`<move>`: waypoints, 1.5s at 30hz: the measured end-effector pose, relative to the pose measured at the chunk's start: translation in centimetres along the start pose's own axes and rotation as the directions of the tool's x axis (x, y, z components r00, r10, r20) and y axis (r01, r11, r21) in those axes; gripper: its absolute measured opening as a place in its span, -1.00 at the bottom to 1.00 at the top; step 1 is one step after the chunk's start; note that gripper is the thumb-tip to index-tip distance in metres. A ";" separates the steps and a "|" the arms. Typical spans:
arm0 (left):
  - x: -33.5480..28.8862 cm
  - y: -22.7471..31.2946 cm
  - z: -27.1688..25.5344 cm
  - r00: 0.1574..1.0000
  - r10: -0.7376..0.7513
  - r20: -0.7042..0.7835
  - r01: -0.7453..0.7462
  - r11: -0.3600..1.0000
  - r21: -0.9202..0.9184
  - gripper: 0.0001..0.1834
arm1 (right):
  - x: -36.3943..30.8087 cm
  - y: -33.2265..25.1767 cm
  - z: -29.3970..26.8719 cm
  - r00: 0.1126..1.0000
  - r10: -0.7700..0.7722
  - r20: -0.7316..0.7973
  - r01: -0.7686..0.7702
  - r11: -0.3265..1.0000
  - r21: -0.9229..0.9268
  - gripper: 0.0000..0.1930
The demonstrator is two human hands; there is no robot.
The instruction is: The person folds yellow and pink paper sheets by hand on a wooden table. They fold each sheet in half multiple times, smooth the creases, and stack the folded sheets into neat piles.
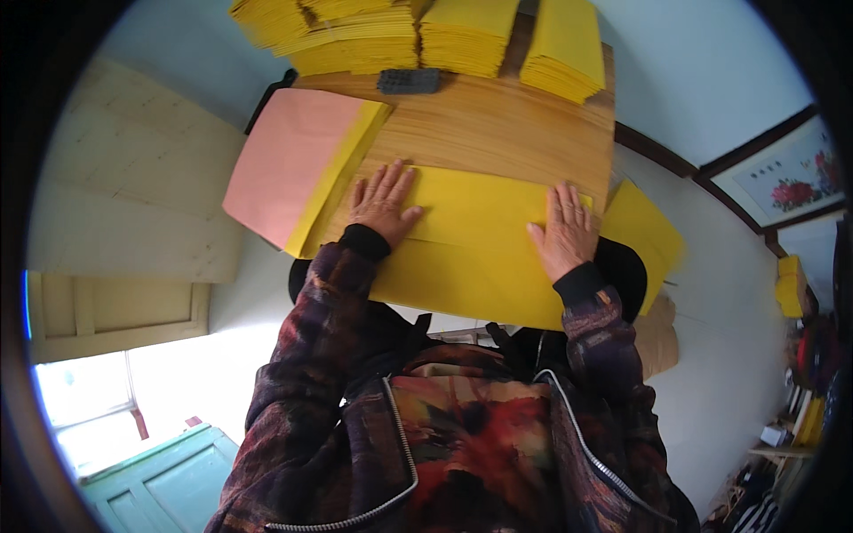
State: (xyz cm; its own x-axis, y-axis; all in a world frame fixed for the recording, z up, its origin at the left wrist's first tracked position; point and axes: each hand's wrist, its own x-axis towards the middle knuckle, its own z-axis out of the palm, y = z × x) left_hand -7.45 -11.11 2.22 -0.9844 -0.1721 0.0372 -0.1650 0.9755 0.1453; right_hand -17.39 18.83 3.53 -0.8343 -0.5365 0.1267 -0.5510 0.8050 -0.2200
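A large yellow paper sheet (480, 253) with a crease running across it lies at the table's near edge, and its near part reaches past that edge toward me. My left hand (384, 202) rests flat on its left end, fingers stretched out and pointing away from me. On the right end lies my right hand (566, 233), also flat with its fingers extended. Neither hand grips anything. Just left of my left hand is a stack of pink sheets with yellow edges (289, 164).
Stacks of folded yellow paper (471, 35) line the far side of the wooden table (498, 115). A dark grey block (409, 82) sits before them. More yellow sheets (653, 235) hang beyond the table's right side. A framed flower picture (786, 173) is on the right wall.
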 end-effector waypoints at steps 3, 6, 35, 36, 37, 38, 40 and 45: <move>0.2 0.0 -0.2 1.000 0.013 -0.013 -0.013 1.000 0.009 -0.25 | 0.4 -0.9 -1.2 0.983 0.095 0.155 -0.081 0.992 -0.096 -0.29; 0.3 -0.1 -0.2 0.999 0.035 -0.018 -0.035 0.999 0.006 -0.26 | -0.4 -5.2 -1.2 0.983 -0.182 -0.021 0.183 0.974 0.133 -0.39; 0.8 1.5 -2.7 0.970 -0.134 0.203 0.126 0.991 0.051 -0.30 | 1.0 2.4 -2.4 0.968 0.240 0.077 -0.229 0.965 -0.126 -0.24; 1.3 2.7 -3.0 0.956 -0.186 0.227 0.164 0.980 0.113 -0.31 | 1.1 1.2 -2.2 0.987 0.149 0.065 -0.142 0.985 -0.100 -0.25; 1.6 4.4 -2.9 0.970 -0.116 0.213 0.097 0.990 0.100 -0.34 | 1.2 -0.6 -1.5 0.995 0.072 0.061 -0.067 0.995 -0.080 -0.26; 1.9 6.2 -2.5 0.988 -0.042 0.150 0.024 0.992 0.126 -0.36 | 1.3 -2.6 -0.7 0.999 -0.013 0.047 0.015 0.998 -0.056 -0.26; 2.4 10.1 -0.8 0.970 0.105 0.217 -0.142 0.976 0.162 -0.36 | 2.5 -5.3 0.5 0.982 -0.088 0.168 0.080 0.995 0.054 -0.26; 0.7 7.3 1.3 0.994 0.106 -0.022 -0.107 0.994 -0.026 -0.27 | 2.5 -1.5 0.2 0.972 0.076 0.221 -0.054 0.993 -0.105 -0.24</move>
State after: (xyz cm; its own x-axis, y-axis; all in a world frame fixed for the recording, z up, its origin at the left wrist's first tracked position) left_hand -9.42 -3.93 2.05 -0.9948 -0.0702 0.0738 -0.0571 0.9844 0.1665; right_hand -18.62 16.25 4.01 -0.8497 -0.5162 -0.1076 -0.5038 0.8549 -0.1233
